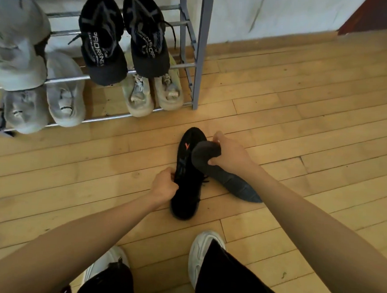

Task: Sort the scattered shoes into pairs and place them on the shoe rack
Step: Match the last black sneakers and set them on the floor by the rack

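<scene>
Two black shoes lie on the wooden floor in front of me. My left hand [164, 185] grips the side of the black shoe with an orange mark [188, 168], which lies upright with its toe away from me. My right hand [230, 154] grips the heel of the second black shoe [231, 182], which is tipped over so that its dark grey sole shows. The two shoes touch near the heel of the second one. The grey metal shoe rack [200, 57] stands at the back left.
On the rack sit a black pair [124, 37] on a middle rail, a cream pair [152, 92] and a grey pair [47, 102] on the bottom rail, and a grey shoe [16, 47] at far left. My own white shoes [202, 252] stand near the bottom edge.
</scene>
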Tool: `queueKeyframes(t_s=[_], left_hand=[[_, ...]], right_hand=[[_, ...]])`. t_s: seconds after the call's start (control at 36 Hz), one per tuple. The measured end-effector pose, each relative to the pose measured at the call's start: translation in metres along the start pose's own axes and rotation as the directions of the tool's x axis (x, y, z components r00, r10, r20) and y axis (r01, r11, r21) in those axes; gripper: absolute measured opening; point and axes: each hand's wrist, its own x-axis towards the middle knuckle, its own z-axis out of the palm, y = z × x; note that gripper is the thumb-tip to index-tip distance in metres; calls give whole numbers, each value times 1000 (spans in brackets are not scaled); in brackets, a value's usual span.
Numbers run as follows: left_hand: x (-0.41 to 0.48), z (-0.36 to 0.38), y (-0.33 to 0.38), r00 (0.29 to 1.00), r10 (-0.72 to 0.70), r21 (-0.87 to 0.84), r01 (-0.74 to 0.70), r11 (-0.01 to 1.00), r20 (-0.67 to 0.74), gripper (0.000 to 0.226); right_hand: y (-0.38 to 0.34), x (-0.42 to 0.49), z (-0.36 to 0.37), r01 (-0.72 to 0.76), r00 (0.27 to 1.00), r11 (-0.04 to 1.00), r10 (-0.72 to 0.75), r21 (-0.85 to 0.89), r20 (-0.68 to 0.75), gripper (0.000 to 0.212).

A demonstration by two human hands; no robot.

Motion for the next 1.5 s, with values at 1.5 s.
queueKeyframes(t_s=[1.5], left_hand=[[-19,-76,-92,915,-304,-440,395,807,263,60]], right_hand=[[-18,-18,119,-627,779,445,364,639,511,56]])
